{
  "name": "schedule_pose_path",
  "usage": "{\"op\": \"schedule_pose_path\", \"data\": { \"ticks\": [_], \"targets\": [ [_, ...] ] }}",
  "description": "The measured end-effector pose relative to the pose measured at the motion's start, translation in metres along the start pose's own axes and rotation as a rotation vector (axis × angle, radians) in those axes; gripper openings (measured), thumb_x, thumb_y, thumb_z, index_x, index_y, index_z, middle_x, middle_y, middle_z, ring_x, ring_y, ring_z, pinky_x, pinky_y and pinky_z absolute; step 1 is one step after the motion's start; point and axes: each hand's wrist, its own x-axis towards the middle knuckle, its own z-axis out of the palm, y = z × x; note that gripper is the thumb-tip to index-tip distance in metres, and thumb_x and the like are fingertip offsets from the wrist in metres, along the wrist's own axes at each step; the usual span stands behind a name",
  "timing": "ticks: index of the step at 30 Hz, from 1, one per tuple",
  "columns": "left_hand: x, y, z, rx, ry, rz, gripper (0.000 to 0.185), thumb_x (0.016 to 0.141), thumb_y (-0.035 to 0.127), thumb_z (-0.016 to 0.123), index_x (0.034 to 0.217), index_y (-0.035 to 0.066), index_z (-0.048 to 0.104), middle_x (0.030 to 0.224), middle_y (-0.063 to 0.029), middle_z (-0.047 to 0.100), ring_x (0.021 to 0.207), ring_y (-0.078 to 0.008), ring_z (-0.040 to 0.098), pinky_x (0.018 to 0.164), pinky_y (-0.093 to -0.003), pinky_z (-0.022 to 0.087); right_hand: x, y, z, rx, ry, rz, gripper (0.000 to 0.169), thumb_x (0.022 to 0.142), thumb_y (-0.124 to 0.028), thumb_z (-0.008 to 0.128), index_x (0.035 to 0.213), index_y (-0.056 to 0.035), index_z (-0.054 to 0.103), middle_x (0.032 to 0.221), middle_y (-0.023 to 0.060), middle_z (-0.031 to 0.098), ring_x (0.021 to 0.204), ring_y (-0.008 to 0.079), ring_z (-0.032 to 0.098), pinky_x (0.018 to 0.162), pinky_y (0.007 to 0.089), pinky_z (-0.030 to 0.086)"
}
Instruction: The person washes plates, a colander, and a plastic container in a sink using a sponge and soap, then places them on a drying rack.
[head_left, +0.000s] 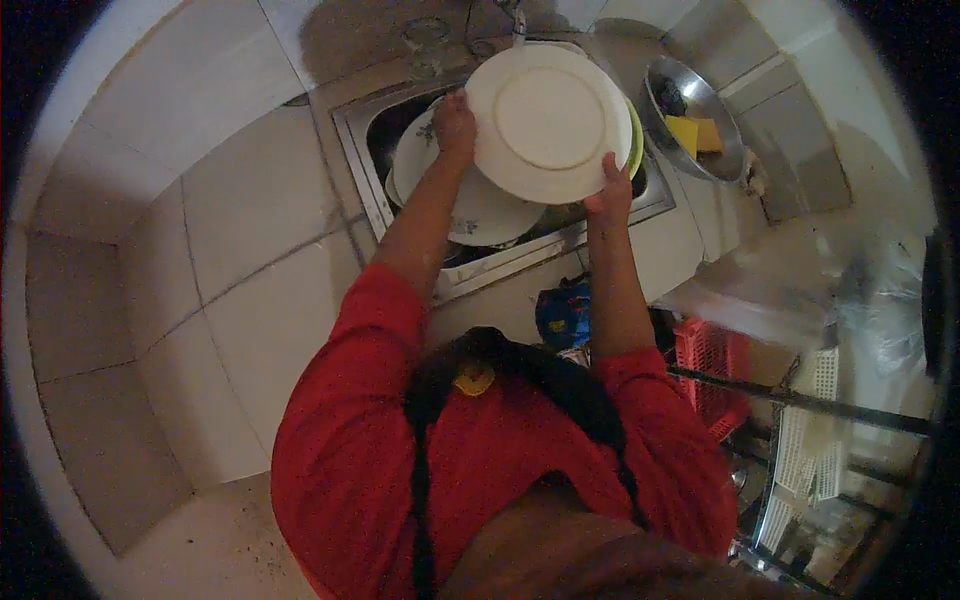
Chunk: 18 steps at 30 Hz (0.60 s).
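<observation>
Above a stainless steel sink (504, 264), a white plate (551, 112) is held with its underside and round foot ring facing me. My left hand (455, 126) grips the plate's left rim. On its lower right rim is my right hand (611, 187), the thumb lying over the underside. Below my left forearm, a larger white plate (495, 214) with a dark floral pattern rests in the sink. A light green rim (637, 142), perhaps of a bowl or plate, shows behind the held plate. The faucet (517, 22) is partly hidden by that plate.
Right of the sink, a metal bowl (694, 161) holds yellow and orange sponges and a dark scrubber. A clear glass item (426, 45) stands behind the sink. Tiled counter (262, 225) extends left. At lower right are a red plastic basket (709, 375) and a dark metal rack (810, 405).
</observation>
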Motion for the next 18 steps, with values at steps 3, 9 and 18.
{"op": "schedule_pose_path", "data": {
  "ticks": [3, 9, 18],
  "targets": [
    [0.022, -0.001, -0.006, 0.39, -0.177, 0.088, 0.04, 0.084, 0.035, 0.033, 0.102, 0.004, 0.051, 0.097, -0.0145, 0.053, 0.09, -0.0311, 0.05, 0.079, -0.0407, 0.039, 0.013, 0.006, -0.015, -0.072, -0.091, 0.05, 0.051, 0.08, -0.021, 0.053, 0.119, 0.0008, 0.028, 0.11, 0.0146, 0.045, 0.097, 0.0268, 0.049, 0.081, 0.04, 0.042],
    [-0.022, 0.049, 0.026, 0.791, -0.164, 0.542, 0.056, 0.077, 0.049, 0.04, 0.125, 0.021, 0.033, 0.132, -0.0121, 0.022, 0.12, -0.0403, 0.015, 0.088, -0.0631, 0.014, 0.019, 0.035, -0.024, 0.136, -0.139, 0.079, 0.046, 0.078, -0.014, 0.054, 0.116, -0.0002, 0.033, 0.105, 0.0135, 0.049, 0.088, 0.0285, 0.052, 0.077, 0.0437, 0.045],
    [-0.004, 0.072, 0.044, 0.982, -0.607, 0.898, 0.048, 0.082, 0.045, 0.034, 0.121, 0.018, 0.037, 0.131, -0.0046, 0.028, 0.121, -0.035, 0.02, 0.087, -0.0644, 0.015, -0.022, 0.024, 0.02, 0.088, -0.118, 0.168, 0.036, 0.081, -0.015, 0.049, 0.113, -0.0028, 0.038, 0.106, 0.0117, 0.049, 0.094, 0.0274, 0.051, 0.08, 0.0417, 0.043]
  ]
}}
